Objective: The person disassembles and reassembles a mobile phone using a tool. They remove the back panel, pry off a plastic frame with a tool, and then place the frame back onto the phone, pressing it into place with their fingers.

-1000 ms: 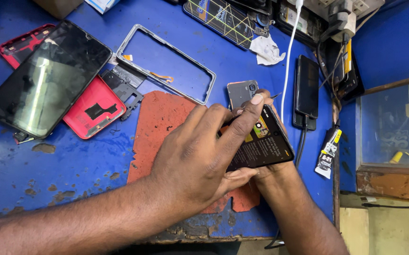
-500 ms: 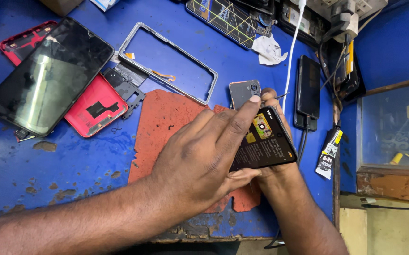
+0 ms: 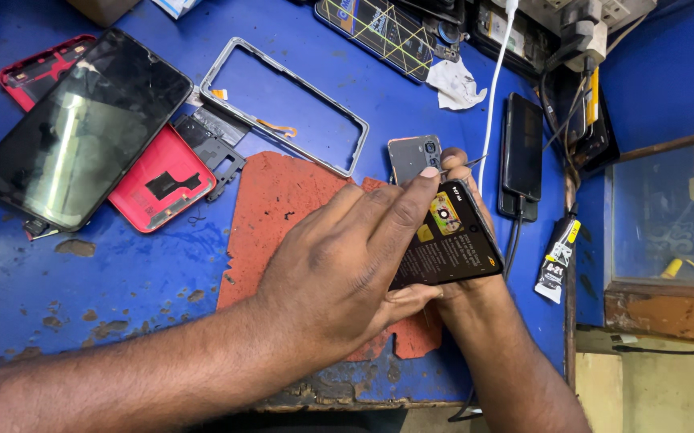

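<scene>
Left hand (image 3: 339,273) lies over the black battery (image 3: 451,240) on the red mat (image 3: 283,208), forefinger now slid up to its top edge by the grey camera module (image 3: 415,158). Right hand (image 3: 463,172) pinches a thin tool there, mostly hidden. Beyond the mat, the silver frame (image 3: 283,104) is unmoved.

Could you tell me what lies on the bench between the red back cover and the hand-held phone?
The head view shows a worn red mat between the red back cover and the phone.
</scene>
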